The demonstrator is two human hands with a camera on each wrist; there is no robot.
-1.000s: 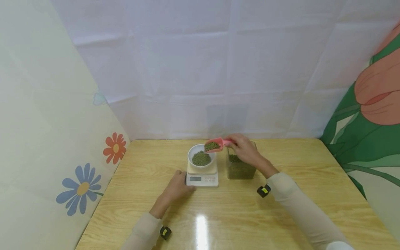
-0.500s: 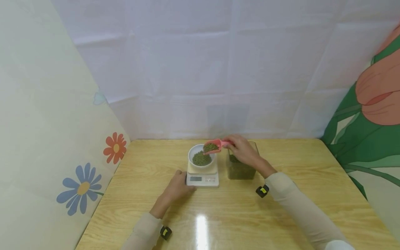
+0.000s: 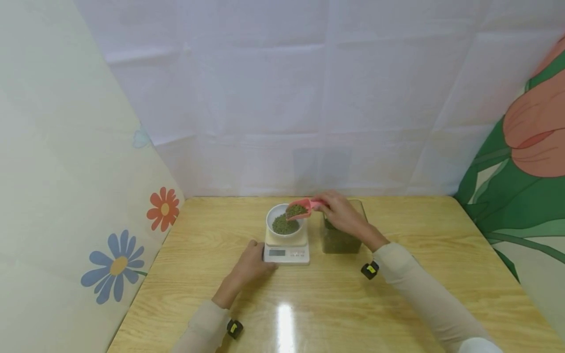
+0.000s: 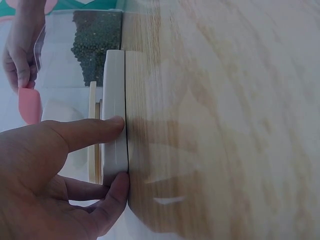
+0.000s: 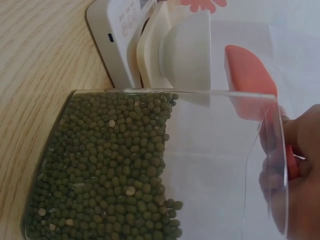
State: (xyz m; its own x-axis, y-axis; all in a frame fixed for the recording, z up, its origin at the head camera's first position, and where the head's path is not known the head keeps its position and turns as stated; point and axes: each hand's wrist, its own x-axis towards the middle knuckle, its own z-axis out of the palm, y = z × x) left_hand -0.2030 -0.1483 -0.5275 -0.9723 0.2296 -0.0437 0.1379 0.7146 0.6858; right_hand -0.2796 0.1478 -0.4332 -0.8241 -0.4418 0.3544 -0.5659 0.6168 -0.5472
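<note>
My right hand holds a pink scoop by its handle. Green mung beans fill the scoop, which tilts over the rim of a white bowl. Inside the bowl lies a mound of mung beans. A white kitchen scale with a small display carries the bowl. At the scale's front left corner, my left hand grips its edge; the left wrist view shows thumb and fingers around the white base. Just right of the scale, below my right forearm, stands a clear container partly full of mung beans.
A wood-grain table bears everything. Behind it hangs a pale cloth. Flower-printed panels stand along both sides. The clear container's near wall rises between the right wrist camera and the bowl.
The right hand and scoop have shifted slightly left and down, so the scoop's lip is further over the bowl. My left hand stays at the scale.
</note>
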